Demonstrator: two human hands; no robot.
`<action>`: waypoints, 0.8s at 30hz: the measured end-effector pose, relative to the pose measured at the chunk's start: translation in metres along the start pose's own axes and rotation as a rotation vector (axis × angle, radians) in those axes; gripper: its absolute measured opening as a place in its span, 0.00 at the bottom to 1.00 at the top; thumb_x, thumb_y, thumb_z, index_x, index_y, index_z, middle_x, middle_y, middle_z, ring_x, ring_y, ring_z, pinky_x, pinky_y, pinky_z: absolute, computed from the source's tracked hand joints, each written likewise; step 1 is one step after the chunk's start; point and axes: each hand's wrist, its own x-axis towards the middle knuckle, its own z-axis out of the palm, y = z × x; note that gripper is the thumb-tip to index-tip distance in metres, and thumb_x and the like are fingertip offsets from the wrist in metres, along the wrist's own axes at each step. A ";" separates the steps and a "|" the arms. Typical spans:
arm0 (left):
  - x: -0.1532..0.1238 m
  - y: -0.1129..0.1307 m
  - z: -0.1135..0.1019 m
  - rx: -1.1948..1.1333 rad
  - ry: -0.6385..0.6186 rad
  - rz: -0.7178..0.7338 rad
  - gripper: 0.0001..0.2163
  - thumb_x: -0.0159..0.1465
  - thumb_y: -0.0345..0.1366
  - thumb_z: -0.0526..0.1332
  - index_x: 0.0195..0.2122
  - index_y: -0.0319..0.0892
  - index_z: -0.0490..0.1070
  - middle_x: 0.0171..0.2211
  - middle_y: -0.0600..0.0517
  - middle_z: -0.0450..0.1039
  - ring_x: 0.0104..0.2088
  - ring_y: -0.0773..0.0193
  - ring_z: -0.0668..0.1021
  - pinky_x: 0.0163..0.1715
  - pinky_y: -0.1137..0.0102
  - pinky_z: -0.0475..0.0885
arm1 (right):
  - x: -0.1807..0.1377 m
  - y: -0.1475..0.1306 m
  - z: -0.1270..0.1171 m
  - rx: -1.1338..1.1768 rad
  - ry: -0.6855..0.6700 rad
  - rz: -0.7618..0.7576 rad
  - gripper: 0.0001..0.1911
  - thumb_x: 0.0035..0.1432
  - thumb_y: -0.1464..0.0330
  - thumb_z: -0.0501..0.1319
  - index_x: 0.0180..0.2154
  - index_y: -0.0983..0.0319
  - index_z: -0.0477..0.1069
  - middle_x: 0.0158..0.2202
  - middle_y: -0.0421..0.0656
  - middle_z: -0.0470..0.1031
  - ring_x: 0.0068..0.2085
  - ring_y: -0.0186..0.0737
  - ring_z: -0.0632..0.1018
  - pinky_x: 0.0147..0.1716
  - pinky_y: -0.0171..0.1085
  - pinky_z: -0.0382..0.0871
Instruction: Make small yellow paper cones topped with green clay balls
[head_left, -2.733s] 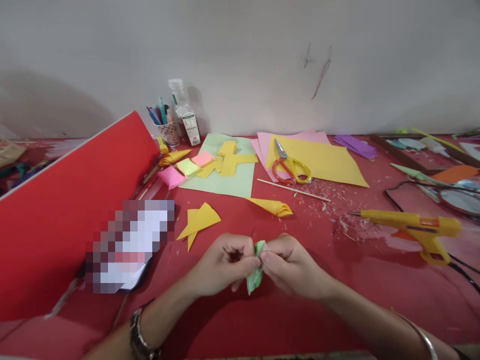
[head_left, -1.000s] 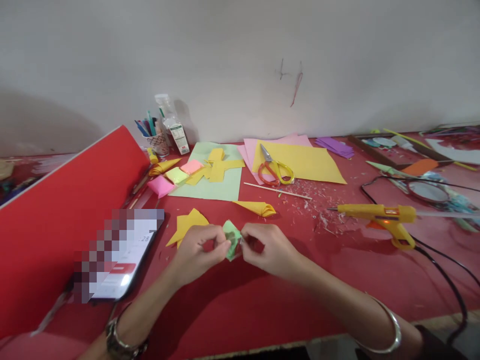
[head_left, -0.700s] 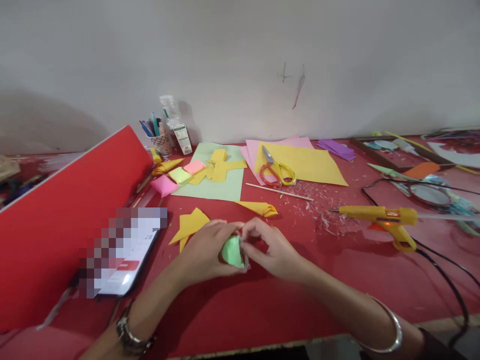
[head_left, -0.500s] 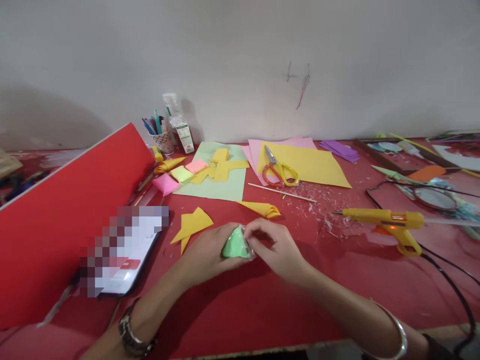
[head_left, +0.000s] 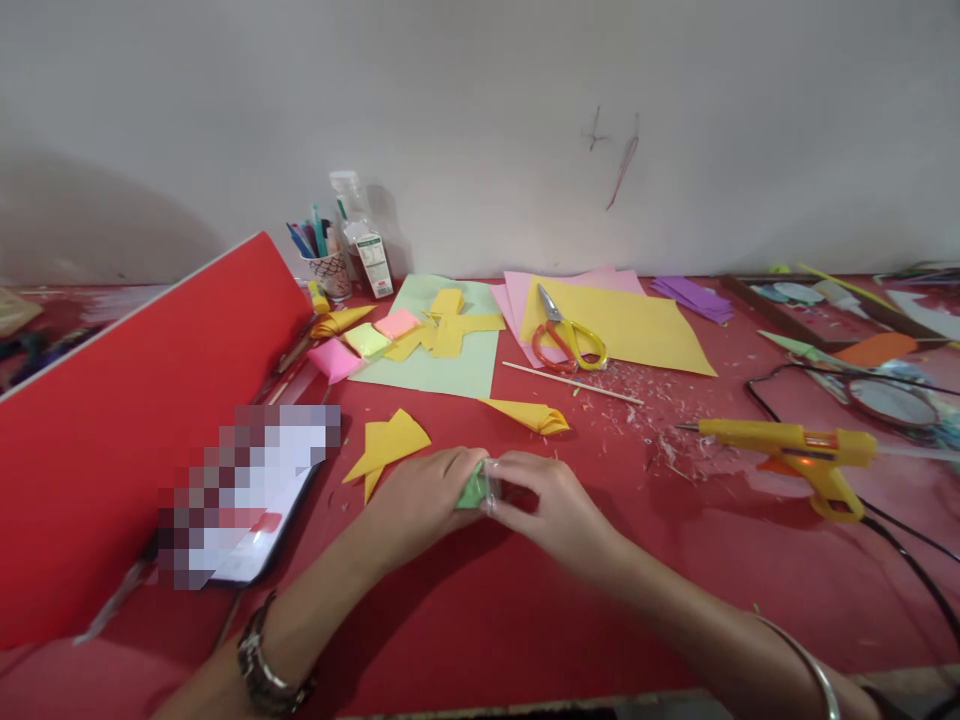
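A small clear packet of green clay (head_left: 472, 488) is held between my two hands above the red table. My left hand (head_left: 424, 490) is closed around the green part and covers much of it. With thumb and fingers, my right hand (head_left: 551, 500) pinches the clear plastic end of the packet. Just beyond my hands lies a rolled yellow paper cone (head_left: 529, 415). Folded yellow paper pieces (head_left: 390, 445) rest beside my left hand. Pink, yellow and peach clay packets (head_left: 366, 341) lie farther back on the left.
To the right rests a yellow glue gun (head_left: 795, 445) with its cord. Scissors (head_left: 566, 335) lie on yellow paper (head_left: 645, 330), near a thin stick (head_left: 574, 383) and paper scraps. A phone (head_left: 277, 500) and a red board (head_left: 150, 420) stand at left, a pen cup (head_left: 330, 275) behind.
My left fingers have closed further over the green clay, so less of it shows. My right hand now grips the plastic end with its fingers straighter. The view has shifted slightly.
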 end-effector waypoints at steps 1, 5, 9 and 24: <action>0.000 0.000 0.001 0.018 0.004 0.015 0.11 0.58 0.37 0.57 0.39 0.36 0.63 0.35 0.44 0.73 0.34 0.56 0.77 0.28 0.67 0.71 | 0.001 0.000 -0.001 -0.016 -0.022 0.006 0.02 0.50 0.74 0.58 0.28 0.63 0.69 0.25 0.39 0.68 0.28 0.33 0.69 0.28 0.32 0.63; 0.000 0.001 0.006 0.036 0.019 0.055 0.11 0.58 0.38 0.57 0.38 0.36 0.62 0.34 0.44 0.73 0.34 0.56 0.76 0.28 0.67 0.70 | 0.004 0.004 -0.002 -0.010 -0.081 0.011 0.03 0.49 0.76 0.58 0.26 0.64 0.67 0.25 0.39 0.66 0.28 0.33 0.68 0.29 0.31 0.60; -0.001 0.001 0.008 0.001 0.017 0.045 0.09 0.59 0.41 0.55 0.34 0.39 0.62 0.30 0.48 0.73 0.31 0.58 0.76 0.24 0.69 0.67 | 0.004 0.006 -0.002 0.048 -0.121 -0.005 0.03 0.48 0.76 0.57 0.25 0.64 0.65 0.26 0.39 0.66 0.29 0.34 0.67 0.30 0.32 0.59; 0.000 0.008 -0.005 -0.256 0.081 -0.232 0.13 0.56 0.47 0.54 0.33 0.42 0.63 0.28 0.52 0.72 0.28 0.60 0.74 0.23 0.72 0.63 | 0.005 0.002 -0.008 0.704 -0.005 0.041 0.13 0.54 0.59 0.54 0.24 0.62 0.60 0.24 0.37 0.59 0.27 0.30 0.63 0.29 0.32 0.60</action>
